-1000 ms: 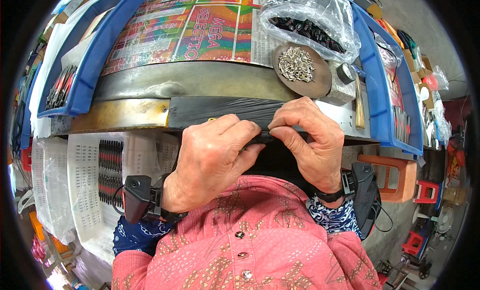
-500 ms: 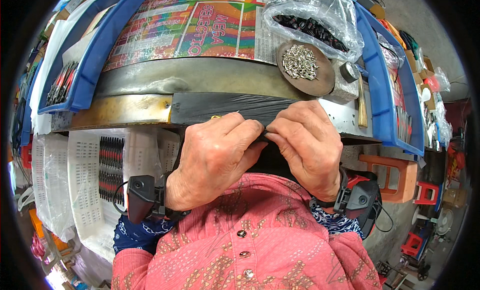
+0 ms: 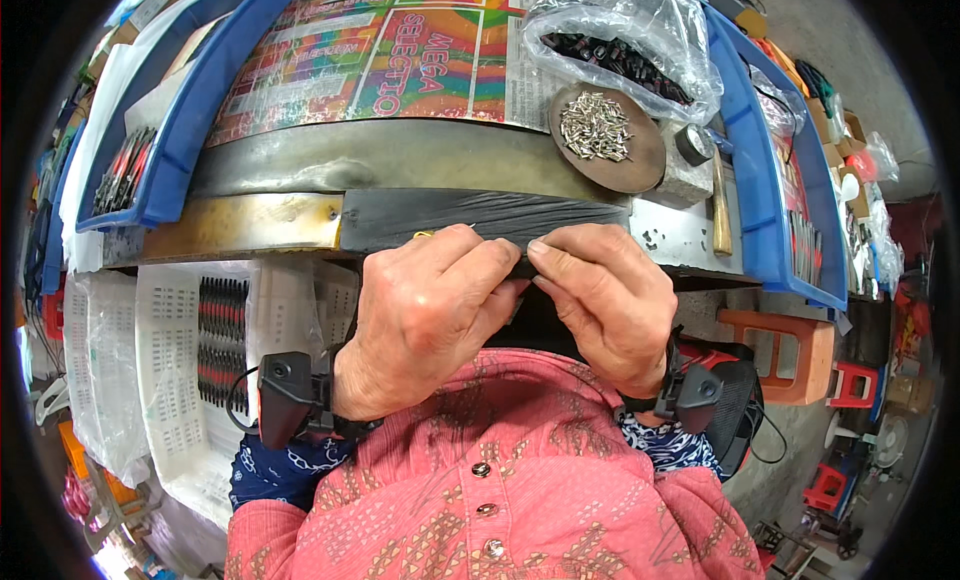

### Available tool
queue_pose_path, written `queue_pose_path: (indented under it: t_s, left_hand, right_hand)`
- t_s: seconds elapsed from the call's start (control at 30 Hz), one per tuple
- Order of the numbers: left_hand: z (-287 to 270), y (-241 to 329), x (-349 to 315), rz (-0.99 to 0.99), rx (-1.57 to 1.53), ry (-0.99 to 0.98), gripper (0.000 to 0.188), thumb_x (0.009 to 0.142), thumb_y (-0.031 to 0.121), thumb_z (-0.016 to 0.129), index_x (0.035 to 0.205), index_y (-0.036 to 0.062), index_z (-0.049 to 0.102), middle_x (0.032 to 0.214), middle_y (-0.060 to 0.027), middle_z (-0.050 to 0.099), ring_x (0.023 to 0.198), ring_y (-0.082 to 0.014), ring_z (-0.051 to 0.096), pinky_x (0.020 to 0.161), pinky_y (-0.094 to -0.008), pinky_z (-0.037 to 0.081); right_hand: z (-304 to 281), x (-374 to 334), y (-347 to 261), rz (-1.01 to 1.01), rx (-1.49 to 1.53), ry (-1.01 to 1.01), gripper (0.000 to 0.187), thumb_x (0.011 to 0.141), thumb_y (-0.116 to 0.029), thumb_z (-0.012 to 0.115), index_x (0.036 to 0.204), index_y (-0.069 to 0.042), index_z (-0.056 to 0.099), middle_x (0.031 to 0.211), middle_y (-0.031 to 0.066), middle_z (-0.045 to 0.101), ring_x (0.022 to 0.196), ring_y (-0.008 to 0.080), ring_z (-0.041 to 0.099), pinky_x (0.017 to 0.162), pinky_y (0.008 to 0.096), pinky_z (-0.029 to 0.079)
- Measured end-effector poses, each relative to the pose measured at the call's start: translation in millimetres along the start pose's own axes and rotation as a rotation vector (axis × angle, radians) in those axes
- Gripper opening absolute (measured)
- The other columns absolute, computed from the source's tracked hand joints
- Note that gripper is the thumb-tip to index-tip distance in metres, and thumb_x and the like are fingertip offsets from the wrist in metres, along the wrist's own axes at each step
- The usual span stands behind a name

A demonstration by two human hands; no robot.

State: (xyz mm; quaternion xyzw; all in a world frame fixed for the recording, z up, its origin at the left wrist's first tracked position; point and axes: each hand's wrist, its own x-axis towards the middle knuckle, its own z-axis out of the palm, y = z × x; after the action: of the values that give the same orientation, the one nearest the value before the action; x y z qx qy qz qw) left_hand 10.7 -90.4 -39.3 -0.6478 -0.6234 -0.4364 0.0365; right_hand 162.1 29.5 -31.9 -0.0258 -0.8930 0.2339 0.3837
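Note:
At the front edge of the workbench, my left hand and my right hand meet with their thumbs and fingertips pinched together. A small black piece shows between them, mostly covered by the fingers, and its kind cannot be made out. Both hands are closed on it. Just beyond them, a black wrapped strip runs along the bench edge. Something thin and yellow peeks out behind my left knuckles.
A brown dish holds many small metal pins. Behind it lies a clear bag of black parts. Blue trays flank the bench. Below left, a white basket contains red-and-black pieces. A wooden handle lies at right.
My right hand has shifted slightly left and down, its index finger now extended further over the black piece. My left hand stays nearly in place, still pinching.

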Motion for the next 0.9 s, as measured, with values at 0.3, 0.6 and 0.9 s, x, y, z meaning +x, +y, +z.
queue_pose_path:
  t_s: [0.3, 0.6, 0.9]
  left_hand:
    - [-3.6, 4.4, 5.5, -0.027, 0.001, 0.007, 0.025, 0.068, -0.001, 0.075, 0.09, 0.0025, 0.067, 0.072, -0.0099, 0.061, 0.06, -0.026, 0.06, 0.055, -0.0344, 0.047]
    - [-1.4, 5.7, 8.0, -0.019, -0.011, 0.016, 0.023, 0.069, 0.001, 0.075, 0.09, 0.0032, 0.066, 0.072, -0.0095, 0.06, 0.061, -0.0265, 0.06, 0.055, -0.0355, 0.048]
    - [-0.8, 4.0, 6.3, -0.008, -0.005, 0.017, 0.022, 0.07, 0.004, 0.073, 0.09, 0.0045, 0.064, 0.072, -0.0083, 0.056, 0.063, -0.0273, 0.06, 0.055, -0.0375, 0.049]
  right_hand:
    - [-1.8, 2.1, 1.5, 0.11, 0.117, 0.04, 0.029, 0.074, 0.004, 0.073, 0.103, 0.001, 0.07, 0.094, 0.0158, 0.068, 0.082, 0.0291, 0.067, 0.071, 0.0338, 0.055]
    - [-4.4, 2.1, 2.1, 0.138, 0.159, 0.038, 0.028, 0.075, 0.004, 0.073, 0.103, 0.001, 0.07, 0.095, 0.0156, 0.068, 0.083, 0.0283, 0.068, 0.071, 0.0331, 0.055]
    - [-3.7, 1.8, 1.0, 0.166, 0.16, 0.023, 0.026, 0.077, 0.003, 0.073, 0.103, 0.0, 0.07, 0.095, 0.0153, 0.067, 0.081, 0.0271, 0.068, 0.068, 0.0321, 0.054]
